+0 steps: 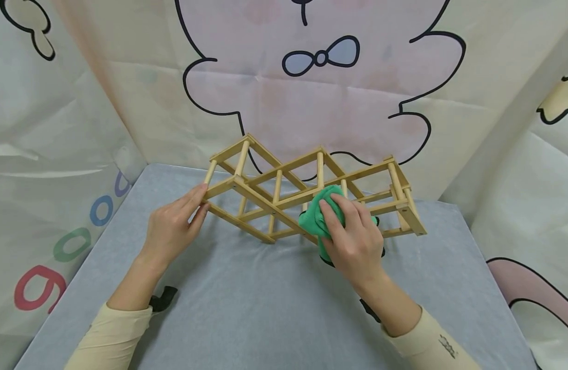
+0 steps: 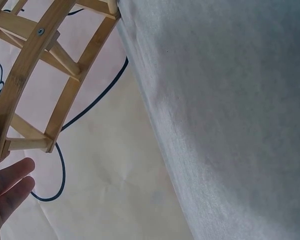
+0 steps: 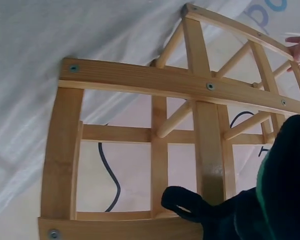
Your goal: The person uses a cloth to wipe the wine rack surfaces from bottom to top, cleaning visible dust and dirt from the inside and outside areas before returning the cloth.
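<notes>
A folding wooden rack (image 1: 258, 197) of crossed slats and round dowels, joined by screws, stands stretched out near the back of the table. My left hand (image 1: 175, 221) pinches its left end between thumb and fingers. Toward the right half, my right hand (image 1: 358, 244) grips a bunched green cloth (image 1: 313, 220) with a dark edge against the slats. In the right wrist view the cloth (image 3: 290, 195) looks nearly black and has a small loop; it hides part of the frame. The left wrist view shows fingers (image 2: 12, 185) at the rack's end (image 2: 20, 75).
A pale blue cover lies over the table (image 1: 265, 318). Light fabric walls with cartoon drawings rise at the back (image 1: 321, 103) and both sides. Black pieces of the wrist gear (image 1: 163, 299) show beside both forearms.
</notes>
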The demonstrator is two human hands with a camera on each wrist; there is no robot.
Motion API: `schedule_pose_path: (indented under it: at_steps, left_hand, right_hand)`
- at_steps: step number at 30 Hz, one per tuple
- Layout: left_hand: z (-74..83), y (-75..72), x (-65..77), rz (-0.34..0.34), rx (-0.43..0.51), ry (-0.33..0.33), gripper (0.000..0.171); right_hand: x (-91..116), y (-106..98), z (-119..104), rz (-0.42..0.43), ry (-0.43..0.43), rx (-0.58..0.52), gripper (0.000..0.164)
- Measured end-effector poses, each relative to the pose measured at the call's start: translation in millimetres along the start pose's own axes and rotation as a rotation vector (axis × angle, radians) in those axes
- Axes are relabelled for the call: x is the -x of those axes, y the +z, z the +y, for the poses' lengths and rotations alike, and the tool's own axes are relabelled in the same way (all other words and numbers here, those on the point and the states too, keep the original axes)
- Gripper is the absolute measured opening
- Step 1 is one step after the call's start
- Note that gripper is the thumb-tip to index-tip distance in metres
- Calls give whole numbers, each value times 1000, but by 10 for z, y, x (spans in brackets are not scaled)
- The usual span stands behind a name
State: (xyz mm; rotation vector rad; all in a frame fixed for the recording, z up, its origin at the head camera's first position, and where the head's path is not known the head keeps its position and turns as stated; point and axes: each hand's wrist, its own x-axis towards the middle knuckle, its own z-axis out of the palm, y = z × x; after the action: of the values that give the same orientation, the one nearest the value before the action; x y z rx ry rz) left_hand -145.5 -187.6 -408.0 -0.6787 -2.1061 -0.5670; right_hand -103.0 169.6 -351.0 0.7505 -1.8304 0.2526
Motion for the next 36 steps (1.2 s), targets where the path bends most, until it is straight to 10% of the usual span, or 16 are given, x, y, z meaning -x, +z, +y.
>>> schedule_pose_path:
  at_steps: [21,36]
  left_hand:
    - [3,-5,1,-10,-4,-6,53]
    - [5,-4,2,-6,-5,-8,52]
  right_hand:
    - [-77,161,-203,26,-90,136,20]
    - [98,437,-339,-139,-115,38,17]
